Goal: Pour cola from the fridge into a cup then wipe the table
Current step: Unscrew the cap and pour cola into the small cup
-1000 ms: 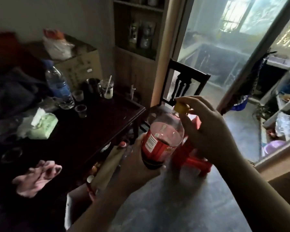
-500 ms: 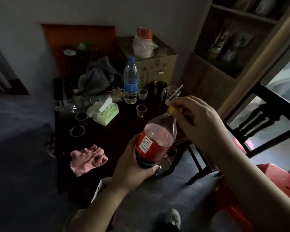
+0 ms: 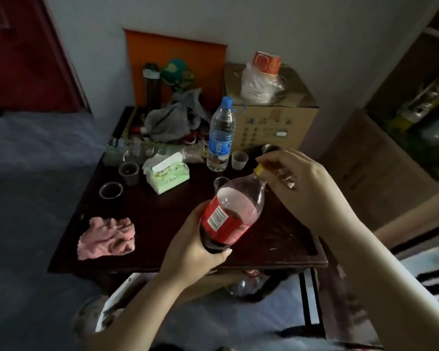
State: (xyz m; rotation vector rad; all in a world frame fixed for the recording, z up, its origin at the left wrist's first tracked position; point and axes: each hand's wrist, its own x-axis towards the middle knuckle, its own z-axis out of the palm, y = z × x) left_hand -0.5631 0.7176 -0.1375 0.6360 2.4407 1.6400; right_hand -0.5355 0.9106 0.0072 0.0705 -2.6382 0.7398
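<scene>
Okay, left hand [image 3: 193, 252] wrapped around the lower body of the cola bottle [image 3: 230, 216], held tilted over the near part of the dark table [image 3: 276, 239], neck pointing away and up to the right. Right hand [image 3: 302, 186] pinches the yellow cap [image 3: 259, 170] with its fingertips, cap on the neck.

Risks: cola that has been carried may fizz out when the cap releases, running over the hand and table; the tilt makes that worse. A small clear cup [image 3: 220, 183] sits right behind the bottle shoulder and could get knocked. Pink cloth [image 3: 107, 238] lies at the table's left, ready for wiping.

Hard to tell: whether the cap is loosened at all; cup mostly hidden by the bottle; room is dim, far clutter behind the water bottle [image 3: 219, 138] unreadable.
</scene>
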